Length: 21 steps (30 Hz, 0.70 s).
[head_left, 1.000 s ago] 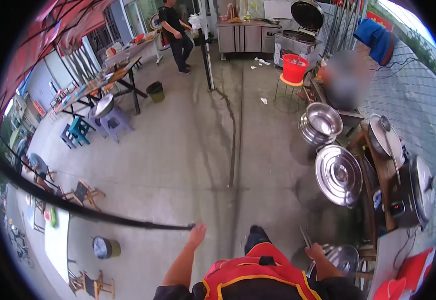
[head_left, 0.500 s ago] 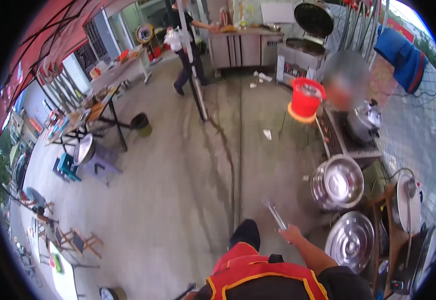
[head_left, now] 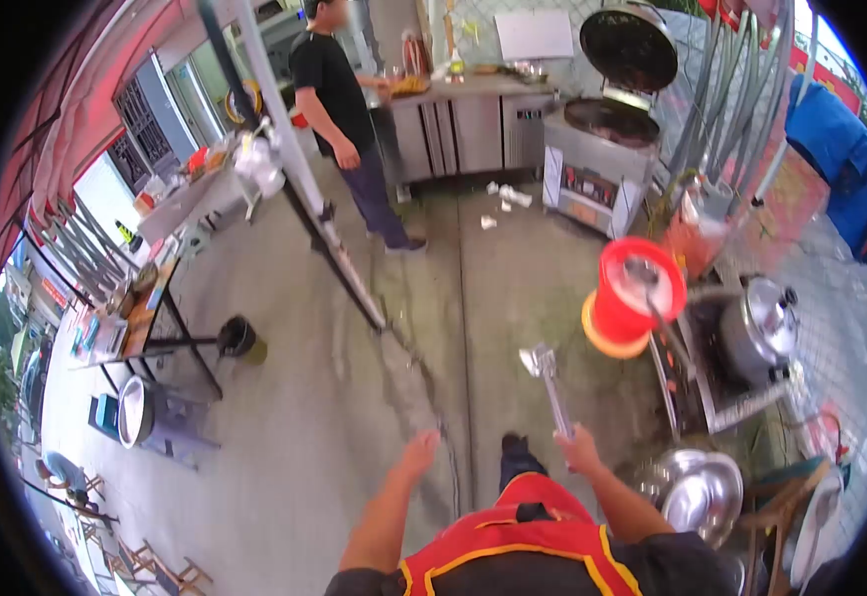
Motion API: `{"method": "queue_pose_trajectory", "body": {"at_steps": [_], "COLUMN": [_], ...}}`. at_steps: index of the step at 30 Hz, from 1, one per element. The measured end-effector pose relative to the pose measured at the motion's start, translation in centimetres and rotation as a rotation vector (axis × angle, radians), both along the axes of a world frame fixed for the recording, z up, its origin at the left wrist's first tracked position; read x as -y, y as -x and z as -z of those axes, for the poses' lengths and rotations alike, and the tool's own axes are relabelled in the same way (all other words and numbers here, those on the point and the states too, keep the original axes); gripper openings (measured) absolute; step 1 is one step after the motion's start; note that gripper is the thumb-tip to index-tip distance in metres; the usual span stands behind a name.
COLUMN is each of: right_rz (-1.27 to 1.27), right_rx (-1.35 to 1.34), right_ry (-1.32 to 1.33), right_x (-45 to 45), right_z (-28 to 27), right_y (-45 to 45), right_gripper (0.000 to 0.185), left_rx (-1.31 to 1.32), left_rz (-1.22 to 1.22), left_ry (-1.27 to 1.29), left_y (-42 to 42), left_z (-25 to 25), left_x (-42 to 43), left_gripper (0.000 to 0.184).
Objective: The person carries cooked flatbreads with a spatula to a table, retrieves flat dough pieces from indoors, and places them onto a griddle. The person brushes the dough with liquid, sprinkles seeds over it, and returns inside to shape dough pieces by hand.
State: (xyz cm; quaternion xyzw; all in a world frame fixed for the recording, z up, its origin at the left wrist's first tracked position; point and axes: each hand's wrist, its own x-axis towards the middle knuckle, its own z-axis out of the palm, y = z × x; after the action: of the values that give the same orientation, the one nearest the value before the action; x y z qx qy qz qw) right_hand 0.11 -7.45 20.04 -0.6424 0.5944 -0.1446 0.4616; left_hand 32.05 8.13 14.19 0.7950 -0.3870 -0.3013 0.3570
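My right hand (head_left: 579, 449) is closed around the handle end of long silver metal tongs (head_left: 555, 395), which point forward over the floor. The far tip of the tongs overlaps a white scrap in view, so its exact shape is hard to tell. My left hand (head_left: 419, 452) is raised out in front, fingers curled in, with nothing visible in it. Ahead on the right, a red bucket (head_left: 614, 288) with a ladle (head_left: 644, 270) in it rests on an orange-topped stool (head_left: 602, 343).
A slanted pole (head_left: 339, 268) stands ahead left; a person in black (head_left: 339, 109) is beside the steel counter (head_left: 473, 134). To the right are a lidded pot (head_left: 751, 333) on a stove and steel basins (head_left: 697, 492). An open round griddle (head_left: 612, 119) stands behind the bucket.
My view has moved forward: the bucket, stove and counter appear nearer. My left hand has come into view. The tongs stay in my right hand. The person in black has turned toward the counter.
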Motion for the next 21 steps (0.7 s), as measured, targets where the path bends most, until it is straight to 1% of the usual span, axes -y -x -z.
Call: {"method": "queue_pose_trajectory", "body": {"at_steps": [1,2,3,4,5,6,7,8,9,10,11,12,14,16,18,19,21], "right_rz": [-0.010,-0.017,-0.015,-0.009,-0.004,0.001,0.016,0.032,0.050,0.057,0.065,0.077,0.134,0.206,0.296,0.346,0.392], "right_rx": [0.002,0.007,-0.034,0.010,0.048,0.080,0.129,0.178,0.231,0.270,0.310,0.350,0.424,0.656,0.736,0.754,0.591], "right_ry": [0.107,0.201,0.179,0.140,0.113,0.097,0.066,0.032,0.001,-0.022,-0.046,-0.069,0.101,-0.021,0.072,0.105,0.169], "right_x": [4.0,8.0,12.0,14.7,18.2,22.2,25.7,28.7,32.1,36.0,39.9,43.9,52.0,58.1,63.8,65.6,68.3], "right_z": [1.5,3.0,4.4,3.7,1.9,0.2,-1.2,-2.1,-2.9,-3.5,-4.0,-4.7,-6.7,-12.2,-13.5,-13.7,-13.0], "right_y": [-2.1,-4.6,-6.9,-9.0,-11.2,-13.2,-15.2,-17.5,-19.8,-21.8,-24.0,-26.3,-30.4,-33.5,-36.7,-37.2,-38.0], "right_gripper": [0.042,0.042,0.041,0.041,0.040,0.040,0.037,0.033,0.030,0.028,0.026,0.024,0.021,0.020,0.021,0.022,0.023], "left_rx": [-0.018,-0.031,-0.049,-0.161,0.403,0.589,0.442,0.584,0.473,0.207,0.069,-0.011,-0.069,-0.046,0.068,0.198,0.578], "left_rz": [0.025,0.002,-0.026,0.060,0.655,0.791,0.866,0.536,0.679,0.534,0.337,0.211,0.102,0.137,0.270,0.392,0.623], "left_ry": [0.005,-0.153,-0.334,-0.467,-0.257,-0.103,-0.480,-0.191,-0.767,-0.972,-1.002,-1.030,-1.022,-0.987,-0.904,-0.844,-0.672], "left_y": [-1.8,-2.7,-3.2,-6.4,-9.0,-10.6,-11.8,-11.6,-13.4,-14.8,-16.0,-17.5,-20.9,-24.5,-29.7,-32.6,-38.6], "left_z": [3.1,3.0,2.9,9.7,11.2,13.2,12.1,13.8,13.5,12.6,12.0,11.8,12.2,12.7,13.2,13.4,12.3], "left_x": [1.6,3.3,2.7,0.9,-1.1,-2.3,-2.2,-4.4,-3.8,-3.9,-2.7,-0.9,4.6,11.4,20.2,24.9,36.3], "left_gripper": [0.040,0.037,0.035,0.030,0.023,0.022,0.022,0.021,0.024,0.023,0.021,0.020,0.018,0.018,0.019,0.020,0.022]}}
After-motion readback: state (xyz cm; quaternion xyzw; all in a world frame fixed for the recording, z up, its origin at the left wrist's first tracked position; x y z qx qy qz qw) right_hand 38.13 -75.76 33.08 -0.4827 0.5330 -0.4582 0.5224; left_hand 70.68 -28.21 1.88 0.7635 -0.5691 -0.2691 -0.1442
